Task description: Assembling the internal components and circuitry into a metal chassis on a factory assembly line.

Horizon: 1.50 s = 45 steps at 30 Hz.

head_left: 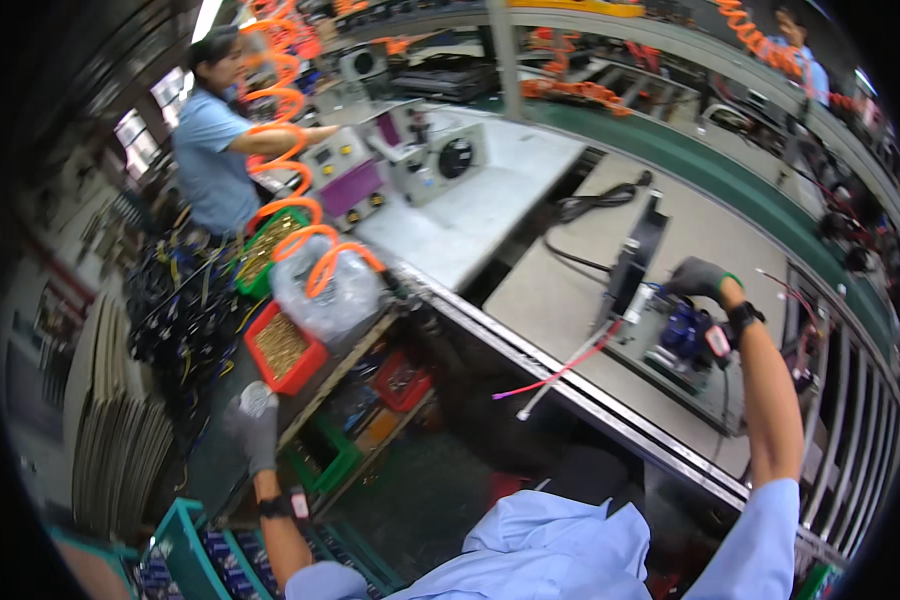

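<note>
2 grips unclear: L hand (254, 430) nr red bin (305, 372), R hand (702, 279) at unit (682, 328) w/ blue parts; wrist tag (718, 340) unreadable.

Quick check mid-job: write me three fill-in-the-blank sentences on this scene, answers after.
At the wired assembly, the right hand is gloved in ____.
The bin of brass-coloured parts just beyond the left hand is coloured ____.
The upper-left co-worker's shirt is coloured ____.
Missing words: grey; red; light blue.

To the right on our tabletop (705, 218) we see an open electrical assembly (673, 350) with blue cylindrical parts (682, 326), a black panel (634, 258) on edge at its left, pink and white wires (554, 378) trailing near-left.
</note>
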Each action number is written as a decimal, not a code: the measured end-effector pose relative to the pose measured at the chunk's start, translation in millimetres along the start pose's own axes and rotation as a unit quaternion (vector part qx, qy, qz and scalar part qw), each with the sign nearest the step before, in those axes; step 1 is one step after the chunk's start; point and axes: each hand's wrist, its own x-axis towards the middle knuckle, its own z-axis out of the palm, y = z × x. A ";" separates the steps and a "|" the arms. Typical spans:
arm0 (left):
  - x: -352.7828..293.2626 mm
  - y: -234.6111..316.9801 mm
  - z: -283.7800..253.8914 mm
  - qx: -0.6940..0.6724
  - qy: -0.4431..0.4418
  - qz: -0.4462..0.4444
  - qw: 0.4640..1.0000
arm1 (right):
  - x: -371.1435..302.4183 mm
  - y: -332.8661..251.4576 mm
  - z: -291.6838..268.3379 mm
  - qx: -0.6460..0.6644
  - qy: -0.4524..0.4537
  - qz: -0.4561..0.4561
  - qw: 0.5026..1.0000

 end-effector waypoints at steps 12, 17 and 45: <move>1.6 -36.0 49.7 0.066 -0.076 -0.079 0.992 | -41.6 -38.1 -19.4 0.018 0.111 0.108 0.988; -22.1 37.6 3.0 0.051 0.105 0.039 0.992 | -61.0 -41.9 -36.0 0.046 0.082 0.086 0.992; -294.3 515.2 -82.1 -0.384 -0.202 0.631 0.643 | -128.5 -25.9 12.0 0.214 0.348 0.158 0.899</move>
